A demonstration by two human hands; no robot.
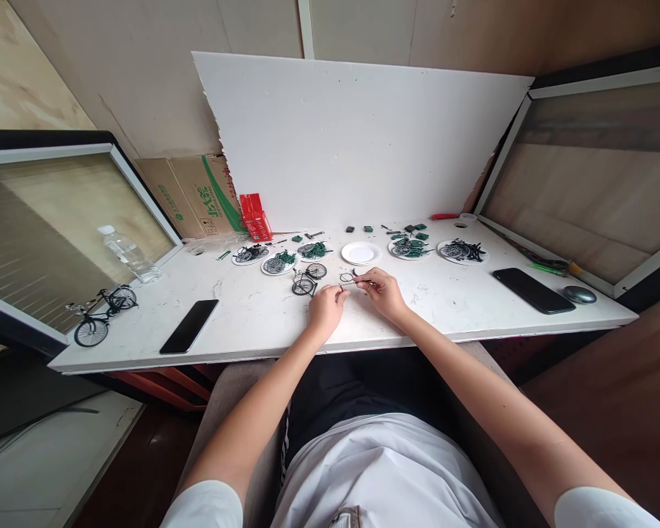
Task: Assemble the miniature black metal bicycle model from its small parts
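The person's right hand (382, 291) pinches a thin dark part (361, 281) between thumb and fingertips, and the left hand (325, 306) has its fingers closed on what looks like a small dark piece (342, 288). A thin ring (346, 277) shows just beyond the fingertips (whether it is joined to either part is too fine to tell). The step in hand seems to be close two-handed handling of small pieces above the table (264, 323); such a move calls for light, steady fingertips and a well-lined-up meeting of the parts.

Just beyond the left hand sits a small bicycle (303, 284), near enough to be nudged. Farther out are plates (361, 254), most heaped with grey, green or black parts. Well apart lie two phones (190, 326), a mouse (579, 294) and another bicycle (108, 302), clear of the hands.
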